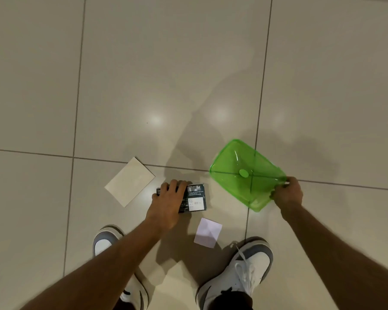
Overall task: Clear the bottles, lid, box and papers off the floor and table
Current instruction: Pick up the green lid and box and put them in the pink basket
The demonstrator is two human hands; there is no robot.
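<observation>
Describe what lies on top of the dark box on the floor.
The left hand covers the left part of the dark box. Its white label shows at right; print under the hand is hidden.

Floor tiles (166, 74) are looking glossy beige with thin dark grout lines. The lid (244, 173) is showing up see-through bright green with a solid green dot in the middle. The box (194, 199) is looking black with white print and a white label. One paper (130, 181) is cream, the other paper (207, 232) pale lilac. Sneakers (240, 271) are showing white with grey trim and black accents.
</observation>
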